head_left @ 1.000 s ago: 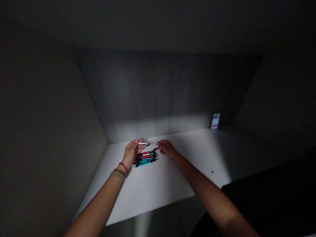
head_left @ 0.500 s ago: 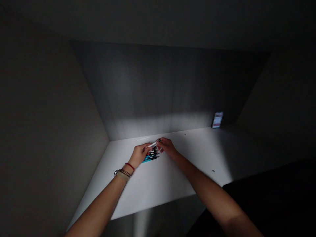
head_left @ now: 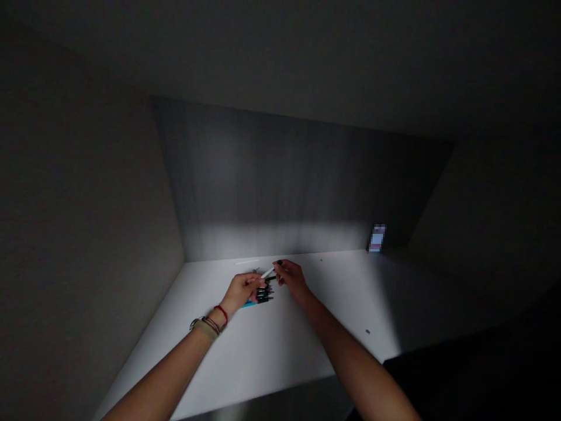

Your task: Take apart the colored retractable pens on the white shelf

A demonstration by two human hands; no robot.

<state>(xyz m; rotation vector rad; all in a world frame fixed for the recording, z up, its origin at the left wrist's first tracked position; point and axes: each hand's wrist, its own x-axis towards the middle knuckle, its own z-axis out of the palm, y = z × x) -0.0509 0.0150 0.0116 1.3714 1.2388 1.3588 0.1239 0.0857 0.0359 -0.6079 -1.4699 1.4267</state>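
A white pen (head_left: 267, 272) is held between both hands above a white shelf (head_left: 284, 345). My left hand (head_left: 241, 290) pinches the pen's lower end. My right hand (head_left: 291, 276) closes its fingertips on the pen's dark tip end. Under the left hand lies a row of several pens (head_left: 262, 294) with black, red and teal barrels, partly hidden by the fingers. Bracelets circle my left wrist.
The shelf sits in a dim grey alcove with walls at the left, back and right. A small blurred box (head_left: 377, 238) stands at the back right corner. A small dark hole (head_left: 367, 331) marks the shelf's right part.
My right hand reached in and took the white pen's tip end, so both hands now hold it. My left hand slid over the row of pens. The view tilted upward.
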